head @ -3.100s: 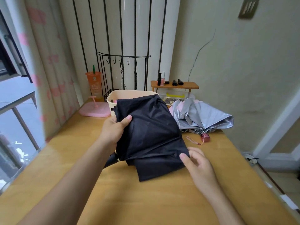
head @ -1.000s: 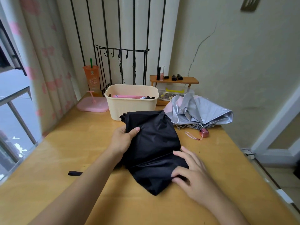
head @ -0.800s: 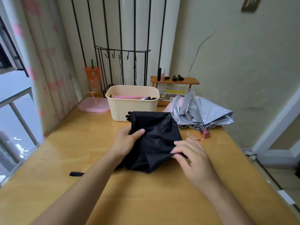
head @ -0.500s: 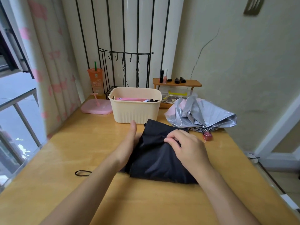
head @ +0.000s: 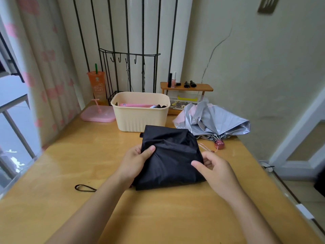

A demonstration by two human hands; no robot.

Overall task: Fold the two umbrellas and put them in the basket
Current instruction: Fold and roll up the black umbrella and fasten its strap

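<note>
A black umbrella [head: 171, 155] lies as a bundled heap of cloth on the wooden table [head: 158, 217], just in front of the cream basket [head: 140, 118]. My left hand [head: 136, 160] grips its left edge, thumb on top of the cloth. My right hand [head: 213, 167] is at its right edge with fingers curled, pinching the fabric. A silver and pink umbrella [head: 212, 120] lies loosely collapsed to the right of the basket, its red handle [head: 219, 143] and wrist strap pointing toward me. The black umbrella's wrist loop [head: 84, 188] trails out on the table to the left.
The basket holds a pink item and something dark. A pink tray [head: 97, 114] and an orange cup [head: 97, 87] stand at the back left, a black wire rack [head: 129, 71] behind the basket, a small wooden shelf [head: 186, 87] with bottles at the back right. A curtain and window run along the left.
The black umbrella's cloth has been folded in toward its middle. My right hand came off the top and moved to the right edge; my left hand closed on the left edge.
</note>
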